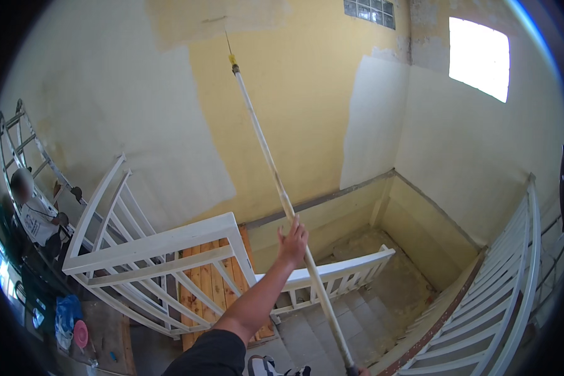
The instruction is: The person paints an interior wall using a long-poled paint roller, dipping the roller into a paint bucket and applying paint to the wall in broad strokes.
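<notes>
A long white extension pole point(268, 150) slants up from the bottom edge to the wall. At its top, a yellow-handled paint roller frame point(232, 59) carries a roller point(215, 19), which appears to be against the wall. My left hand point(293, 242) is around the pole's middle, its fingers partly spread. Only a bit of my right hand point(364, 372) shows at the bottom edge, by the pole's dark lower grip point(352, 370). The yellow wall point(277, 108) has pale painted areas point(141, 117) on both sides of it.
A white railing point(155, 244) borders wooden planks point(211, 268) at left. Tiled stairs point(310, 329) descend below the pole, with another white railing point(479, 319) at right. A person point(37, 218) sits near a ladder point(42, 145). A pink dish point(81, 333) and blue bag point(68, 312) lie lower left.
</notes>
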A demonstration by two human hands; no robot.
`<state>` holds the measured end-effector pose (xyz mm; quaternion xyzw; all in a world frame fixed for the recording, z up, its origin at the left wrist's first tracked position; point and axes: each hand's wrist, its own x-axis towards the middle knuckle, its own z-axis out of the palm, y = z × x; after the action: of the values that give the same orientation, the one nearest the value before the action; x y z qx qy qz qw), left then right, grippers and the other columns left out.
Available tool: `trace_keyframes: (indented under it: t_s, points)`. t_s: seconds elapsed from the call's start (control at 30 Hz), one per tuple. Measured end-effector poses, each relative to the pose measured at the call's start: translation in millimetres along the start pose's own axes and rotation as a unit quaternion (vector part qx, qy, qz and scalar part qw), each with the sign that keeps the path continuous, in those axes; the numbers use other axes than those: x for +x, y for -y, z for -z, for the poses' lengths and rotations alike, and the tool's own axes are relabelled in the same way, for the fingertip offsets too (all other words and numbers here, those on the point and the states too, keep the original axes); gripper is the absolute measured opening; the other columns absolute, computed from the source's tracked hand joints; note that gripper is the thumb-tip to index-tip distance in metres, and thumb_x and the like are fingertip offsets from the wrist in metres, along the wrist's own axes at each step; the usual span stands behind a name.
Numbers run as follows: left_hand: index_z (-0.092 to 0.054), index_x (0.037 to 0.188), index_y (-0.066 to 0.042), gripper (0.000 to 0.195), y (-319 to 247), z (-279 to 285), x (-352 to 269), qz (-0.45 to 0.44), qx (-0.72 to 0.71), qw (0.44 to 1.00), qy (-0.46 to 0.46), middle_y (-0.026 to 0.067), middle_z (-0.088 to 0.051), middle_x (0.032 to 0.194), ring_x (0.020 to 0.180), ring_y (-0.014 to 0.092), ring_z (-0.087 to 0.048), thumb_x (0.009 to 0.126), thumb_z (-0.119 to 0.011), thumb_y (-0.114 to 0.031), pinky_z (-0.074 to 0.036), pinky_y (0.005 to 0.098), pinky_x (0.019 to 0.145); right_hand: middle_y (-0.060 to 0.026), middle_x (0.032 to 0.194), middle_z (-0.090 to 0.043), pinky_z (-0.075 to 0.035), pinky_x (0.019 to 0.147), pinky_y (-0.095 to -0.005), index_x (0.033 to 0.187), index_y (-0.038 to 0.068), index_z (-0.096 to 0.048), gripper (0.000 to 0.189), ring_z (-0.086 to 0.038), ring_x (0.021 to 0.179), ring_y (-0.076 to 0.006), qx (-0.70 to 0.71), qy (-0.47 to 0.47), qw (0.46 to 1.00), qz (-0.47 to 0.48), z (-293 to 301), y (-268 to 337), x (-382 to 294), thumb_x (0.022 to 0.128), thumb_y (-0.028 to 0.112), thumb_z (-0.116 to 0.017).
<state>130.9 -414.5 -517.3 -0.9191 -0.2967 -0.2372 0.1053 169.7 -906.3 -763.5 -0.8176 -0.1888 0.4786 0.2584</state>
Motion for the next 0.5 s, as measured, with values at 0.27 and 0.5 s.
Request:
trace_keyframes:
  t_s: [0.27,0.5]
  points:
    - [-0.053,0.101,-0.006,0.022,5.6,-37.4,-32.5,0.033,-0.007,0.996,0.081,0.0098,-0.044,0.119,0.135,0.024,-0.018,0.079,-0.050,-0.010,-0.023,0.0667,0.093,-0.0047,0.081,-0.057,-0.049,0.060,-0.0327,0.102,0.002,-0.057,0.040,-0.053,0.070,-0.0171,0.001,0.018,1.000,0.012,10.1,17.5,-12.4,0.065,0.009,-0.071]
    - [-0.054,0.100,-0.007,0.022,-1.5,-37.5,-48.9,0.000,0.003,0.996,0.090,0.0085,-0.046,0.116,0.134,0.024,-0.020,0.079,-0.051,-0.009,-0.024,0.0648,0.093,-0.0074,0.080,-0.060,-0.049,0.061,-0.0333,0.101,0.000,-0.058,0.046,-0.056,0.070,-0.0181,-0.019,0.039,0.999,0.015,-20.2,-28.5,-1.6,0.062,0.018,-0.074]
